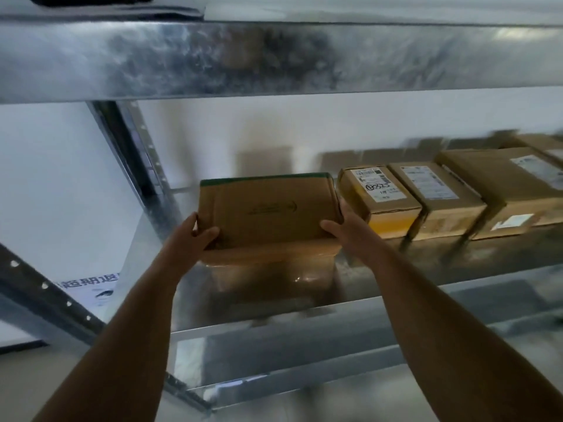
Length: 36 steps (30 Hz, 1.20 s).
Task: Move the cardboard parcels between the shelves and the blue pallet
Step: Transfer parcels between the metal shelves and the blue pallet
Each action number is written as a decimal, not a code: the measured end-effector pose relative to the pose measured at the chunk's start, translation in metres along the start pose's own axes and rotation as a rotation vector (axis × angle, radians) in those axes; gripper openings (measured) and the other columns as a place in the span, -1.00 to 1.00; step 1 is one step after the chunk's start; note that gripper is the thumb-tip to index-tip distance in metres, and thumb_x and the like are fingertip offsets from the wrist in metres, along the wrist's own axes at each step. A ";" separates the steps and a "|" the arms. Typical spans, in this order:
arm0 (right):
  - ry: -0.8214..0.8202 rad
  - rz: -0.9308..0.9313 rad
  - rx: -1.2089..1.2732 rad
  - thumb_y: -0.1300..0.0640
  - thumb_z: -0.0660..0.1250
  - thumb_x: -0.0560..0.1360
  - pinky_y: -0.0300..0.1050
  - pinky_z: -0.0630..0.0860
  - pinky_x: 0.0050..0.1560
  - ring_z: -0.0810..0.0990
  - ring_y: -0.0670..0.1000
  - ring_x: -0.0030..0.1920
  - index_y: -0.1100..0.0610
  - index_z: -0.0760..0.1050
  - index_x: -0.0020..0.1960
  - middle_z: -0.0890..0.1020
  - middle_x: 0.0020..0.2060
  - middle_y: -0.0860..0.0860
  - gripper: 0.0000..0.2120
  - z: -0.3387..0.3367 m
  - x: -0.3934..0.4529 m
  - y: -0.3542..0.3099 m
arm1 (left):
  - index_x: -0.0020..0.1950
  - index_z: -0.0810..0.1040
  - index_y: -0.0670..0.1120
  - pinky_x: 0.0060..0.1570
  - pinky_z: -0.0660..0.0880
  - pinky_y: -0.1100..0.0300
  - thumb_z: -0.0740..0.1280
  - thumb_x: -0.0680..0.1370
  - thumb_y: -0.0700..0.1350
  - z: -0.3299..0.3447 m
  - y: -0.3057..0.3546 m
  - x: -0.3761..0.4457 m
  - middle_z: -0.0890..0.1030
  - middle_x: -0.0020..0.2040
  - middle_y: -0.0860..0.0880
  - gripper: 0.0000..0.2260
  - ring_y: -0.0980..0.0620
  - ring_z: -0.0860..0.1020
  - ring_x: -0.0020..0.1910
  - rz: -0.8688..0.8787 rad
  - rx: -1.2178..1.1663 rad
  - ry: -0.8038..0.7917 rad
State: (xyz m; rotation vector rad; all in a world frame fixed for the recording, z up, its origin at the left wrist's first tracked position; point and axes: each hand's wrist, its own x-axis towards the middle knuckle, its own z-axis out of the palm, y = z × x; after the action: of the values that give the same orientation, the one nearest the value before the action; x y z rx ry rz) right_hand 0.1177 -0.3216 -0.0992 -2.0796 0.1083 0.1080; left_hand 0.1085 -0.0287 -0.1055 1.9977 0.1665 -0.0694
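While both arms reach up, a parcel is held at the shelf.

Nearest, the left hand grasps the parcel's near left corner, thumb curled over the top, and the right hand grasps its near right corner the same way. The parcel sits on the metal shelf at the left end of a row; just beside it on the right stands a labelled box, then two more boxes running right. Farther back is a white wall.
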 end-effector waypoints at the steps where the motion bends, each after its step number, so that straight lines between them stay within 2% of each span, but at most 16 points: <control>1: -0.008 -0.014 0.016 0.13 0.29 0.55 0.03 0.35 0.32 0.36 0.11 0.32 0.13 0.16 0.47 0.36 0.32 0.12 -0.44 -0.001 -0.003 0.002 | 0.29 0.35 -0.07 -0.28 0.54 0.24 0.28 0.56 -0.06 0.000 -0.001 -0.003 0.57 -0.05 -0.07 -0.68 0.02 0.59 -0.14 0.008 -0.024 -0.015; 4: -0.047 -0.023 0.075 0.17 0.31 0.53 0.14 0.31 0.38 0.29 0.13 0.39 0.08 0.01 0.53 0.27 0.41 0.11 -0.31 -0.003 -0.015 0.009 | 0.40 0.25 -0.03 -0.28 0.54 0.28 0.31 0.55 -0.10 -0.001 -0.007 -0.016 0.55 0.08 -0.10 -0.55 0.00 0.59 -0.07 0.027 -0.110 -0.055; 8: -0.111 -0.025 0.136 0.25 0.37 0.48 0.22 0.31 0.37 0.22 0.17 0.44 0.05 -0.15 0.56 0.17 0.47 0.14 -0.13 -0.007 -0.034 0.018 | 0.49 0.11 0.05 -0.18 0.57 0.23 0.35 0.51 -0.22 0.001 -0.015 -0.042 0.47 0.12 0.03 -0.36 0.01 0.53 0.05 0.091 -0.156 -0.084; 9: -0.119 -0.042 0.140 0.26 0.38 0.47 0.17 0.36 0.34 0.24 0.15 0.43 0.04 -0.15 0.55 0.17 0.47 0.13 -0.11 -0.009 -0.040 0.020 | 0.49 0.10 0.07 -0.11 0.57 0.17 0.35 0.51 -0.23 0.004 -0.016 -0.050 0.46 0.14 0.03 -0.34 0.01 0.53 0.05 0.098 -0.143 -0.072; 11: -0.133 -0.087 0.161 0.28 0.37 0.48 -0.08 0.48 0.16 0.29 0.07 0.37 0.00 -0.15 0.55 0.20 0.45 0.06 -0.12 -0.016 -0.055 0.026 | 0.49 0.10 0.13 0.02 0.54 0.04 0.35 0.50 -0.28 0.010 -0.018 -0.065 0.44 0.21 -0.02 -0.31 0.00 0.51 0.08 0.118 -0.142 -0.051; 13: -0.136 -0.121 0.191 0.31 0.35 0.48 -0.29 0.47 -0.05 0.33 0.00 0.29 -0.03 -0.14 0.54 0.25 0.40 0.02 -0.13 -0.025 -0.073 0.033 | 0.47 0.11 0.19 0.05 0.52 0.03 0.35 0.49 -0.31 0.018 -0.019 -0.082 0.46 0.21 -0.03 -0.28 0.02 0.52 0.08 0.150 -0.148 -0.045; 15: -0.127 -0.153 0.231 0.33 0.33 0.48 -0.36 0.50 -0.18 0.36 -0.05 0.24 -0.02 -0.08 0.54 0.30 0.34 0.00 -0.17 -0.036 -0.091 0.041 | 0.48 0.12 0.22 0.06 0.52 0.04 0.37 0.47 -0.33 0.027 -0.016 -0.099 0.50 0.18 0.00 -0.24 0.00 0.54 0.11 0.176 -0.156 -0.051; 18: -0.117 -0.200 0.238 0.36 0.32 0.48 -0.44 0.49 -0.15 0.39 -0.11 0.18 -0.01 -0.06 0.53 0.34 0.28 -0.04 -0.19 -0.057 -0.117 0.053 | 0.45 0.17 0.23 0.03 0.54 0.09 0.36 0.45 -0.39 0.043 -0.008 -0.124 0.53 0.17 -0.03 -0.23 -0.02 0.55 0.14 0.218 -0.216 -0.075; 20: -0.098 -0.227 0.218 0.35 0.33 0.48 -0.33 0.48 0.02 0.37 -0.07 0.25 0.00 -0.07 0.53 0.34 0.31 -0.04 -0.19 -0.073 -0.134 0.061 | 0.40 0.22 0.27 0.01 0.55 0.09 0.36 0.44 -0.38 0.057 0.001 -0.142 0.52 0.19 -0.06 -0.26 -0.03 0.55 0.15 0.256 -0.264 -0.108; 22: -0.065 -0.251 0.190 0.33 0.34 0.47 -0.15 0.47 0.18 0.37 -0.03 0.29 0.00 -0.05 0.53 0.34 0.33 -0.02 -0.19 -0.090 -0.150 0.069 | 0.37 0.28 0.21 0.05 0.54 0.00 0.37 0.42 -0.37 0.072 0.010 -0.159 0.51 0.20 -0.11 -0.31 -0.06 0.54 0.16 0.272 -0.297 -0.111; 24: -0.019 -0.262 0.198 0.31 0.36 0.46 -0.06 0.47 0.20 0.40 -0.01 0.27 0.00 0.01 0.52 0.38 0.31 -0.02 -0.21 -0.108 -0.166 0.078 | 0.37 0.32 0.06 0.09 0.52 -0.07 0.35 0.43 -0.42 0.091 0.019 -0.175 0.51 0.19 -0.18 -0.38 -0.14 0.53 0.17 0.265 -0.313 -0.083; 28: 0.094 -0.279 0.224 0.27 0.38 0.45 -0.13 0.53 0.06 0.52 -0.03 0.15 -0.01 0.18 0.47 0.51 0.18 -0.04 -0.32 -0.150 -0.197 0.104 | 0.40 0.27 -0.13 0.07 0.51 0.03 0.37 0.45 -0.36 0.135 0.037 -0.204 0.50 0.21 -0.20 -0.44 -0.16 0.52 0.17 0.241 -0.273 -0.021; 32: 0.178 -0.272 0.188 0.22 0.36 0.47 -0.29 0.47 -0.07 0.51 -0.14 0.08 0.00 0.21 0.45 0.51 0.11 -0.12 -0.38 -0.193 -0.226 0.136 | 0.40 0.27 -0.12 0.17 0.49 -0.12 0.36 0.49 -0.29 0.183 0.063 -0.227 0.49 0.24 -0.17 -0.49 -0.15 0.50 0.19 0.300 -0.178 -0.083; 34: 0.224 -0.263 0.194 0.22 0.36 0.48 -0.35 0.44 -0.11 0.50 -0.18 0.06 -0.02 0.23 0.43 0.51 0.10 -0.12 -0.41 -0.214 -0.241 0.154 | 0.41 0.27 -0.07 0.14 0.53 -0.02 0.36 0.50 -0.26 0.209 0.073 -0.237 0.49 0.24 -0.12 -0.47 -0.11 0.50 0.19 0.359 -0.133 -0.117; 36: 0.294 -0.262 0.211 0.25 0.35 0.48 -0.35 0.49 -0.14 0.52 -0.12 0.07 -0.03 0.25 0.42 0.53 0.11 -0.05 -0.42 -0.235 -0.256 0.171 | 0.44 0.23 -0.02 0.00 0.53 0.28 0.38 0.49 -0.22 0.235 0.083 -0.245 0.48 0.25 -0.06 -0.43 -0.04 0.51 0.17 0.425 -0.049 -0.137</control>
State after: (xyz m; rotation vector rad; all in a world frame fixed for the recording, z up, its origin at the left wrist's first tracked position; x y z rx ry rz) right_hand -0.1501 -0.6022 -0.1007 -1.8683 0.0231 -0.3554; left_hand -0.1152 -0.2973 -0.0996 1.9319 -0.3413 0.0702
